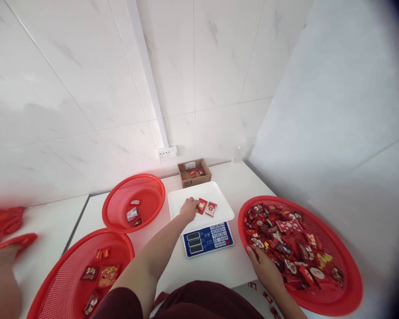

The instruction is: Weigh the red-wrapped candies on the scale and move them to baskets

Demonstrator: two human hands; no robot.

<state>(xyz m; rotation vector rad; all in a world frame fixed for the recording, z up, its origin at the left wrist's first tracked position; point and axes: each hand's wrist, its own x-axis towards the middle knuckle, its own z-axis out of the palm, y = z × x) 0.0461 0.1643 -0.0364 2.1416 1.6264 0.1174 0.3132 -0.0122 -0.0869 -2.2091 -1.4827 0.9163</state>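
Note:
My left hand [189, 210] is over the white pan [181, 198] of a digital scale [208, 239]. Its fingertips are closed on the edge of a small red candy packet [201, 205]. A second red-and-white candy packet [211, 209] lies on the pan just to the right. At the near left rim of a large red basket [347, 261], my right hand [265, 268] is closed around the edge, though part of its grip is hidden. Many mixed red candy packets [295, 241] fill that basket.
An upper-left red basket [159, 186] and a nearer red basket [128, 239] hold several packets each. A cardboard box [196, 180] with packets stands behind the scale. Loose packets [267, 297] lie below the table's front edge. Another person's hand [11, 250] is blurred at far left.

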